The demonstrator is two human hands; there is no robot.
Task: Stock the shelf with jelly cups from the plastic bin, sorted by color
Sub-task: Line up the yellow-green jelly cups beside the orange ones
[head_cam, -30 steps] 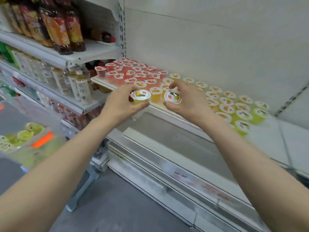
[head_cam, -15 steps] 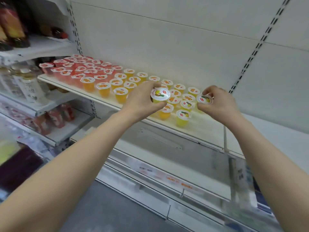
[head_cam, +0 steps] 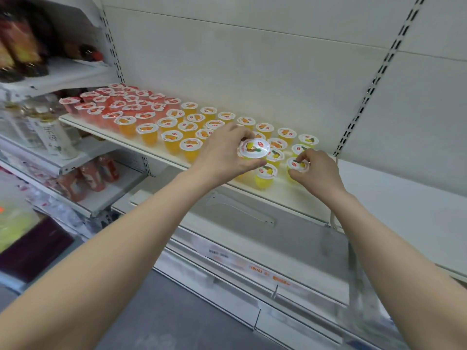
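Stocking, mid-frame — jelly cup (head_cam: 253, 147) clasped by left hand (head_cam: 222, 155), second cup (head_cam: 297, 164) pinched by right hand (head_cam: 317, 173); judged light, crushable — rim hold advised.

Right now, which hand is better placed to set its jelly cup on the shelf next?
Probably the right hand: its yellow plastic jelly cup is low at the white shelf, beside the other yellow cups. The left hand holds its foil-lidded yellow cup raised above the rows.
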